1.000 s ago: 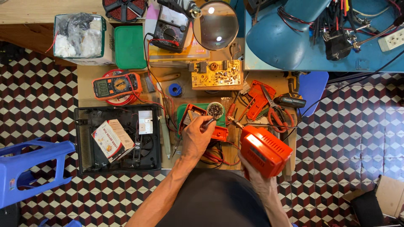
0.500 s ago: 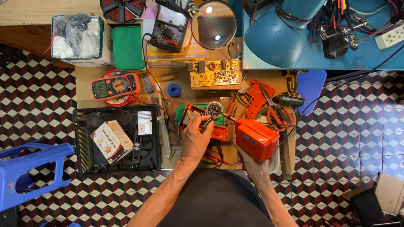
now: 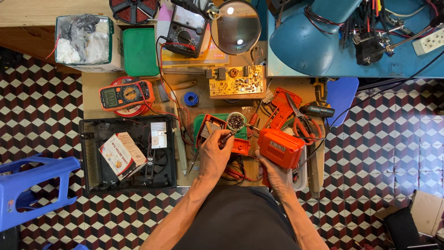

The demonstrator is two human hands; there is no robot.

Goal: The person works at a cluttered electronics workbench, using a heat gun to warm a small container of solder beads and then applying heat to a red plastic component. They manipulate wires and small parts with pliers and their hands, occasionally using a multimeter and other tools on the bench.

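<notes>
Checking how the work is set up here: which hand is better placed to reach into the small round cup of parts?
Probably the left hand: it holds a thin tool whose tip sits beside the small round cup. The right hand is occupied gripping the orange housing.

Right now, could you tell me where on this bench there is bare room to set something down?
The bare wood between the green lid and the black tray is free, left of the orange multimeter. A smaller strip lies below the circuit board. Around the left hand and right hand it is crowded with wires and tools.
</notes>
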